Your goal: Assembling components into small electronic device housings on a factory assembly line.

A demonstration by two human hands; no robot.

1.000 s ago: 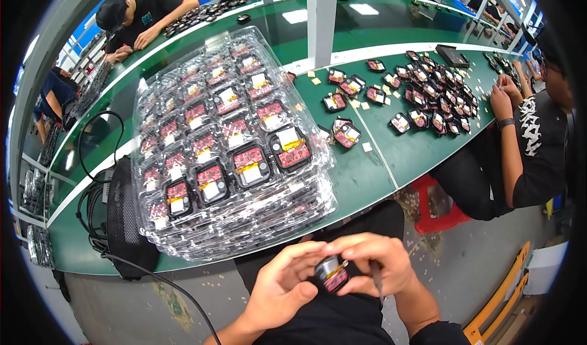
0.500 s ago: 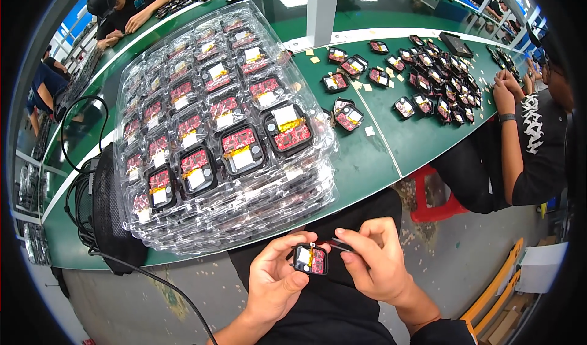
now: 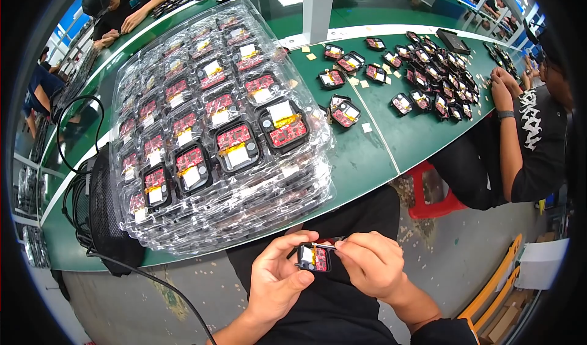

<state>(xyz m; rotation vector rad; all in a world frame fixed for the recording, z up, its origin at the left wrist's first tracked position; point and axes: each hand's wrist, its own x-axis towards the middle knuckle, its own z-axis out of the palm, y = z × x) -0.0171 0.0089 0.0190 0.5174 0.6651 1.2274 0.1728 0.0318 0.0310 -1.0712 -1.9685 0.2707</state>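
My left hand [image 3: 278,274] grips a small square device casing [image 3: 314,257] by its sides, thumb at the near edge and fingers behind. It is black-rimmed, with a red circuit board, a white block and a yellow ribbon strip facing up. My right hand [image 3: 372,264] pinches a pair of thin tweezers [image 3: 329,246], whose tips reach the casing's upper edge. Exactly what the tips touch is too small to tell. Both hands are above my lap, just off the bench edge.
A tall stack of clear plastic trays [image 3: 244,204] filled with similar casings stands on the green bench [image 3: 373,155]. A heap of loose casings [image 3: 440,79] lies to the right. A black mesh bag [image 3: 113,204] and cable are at left. A co-worker [image 3: 520,143] sits at right, near a red stool [image 3: 422,192].
My right hand has closed in, and the tweezers have moved left onto the casing's upper edge. My left hand still holds the casing, which has shifted slightly. The view has tilted a little.
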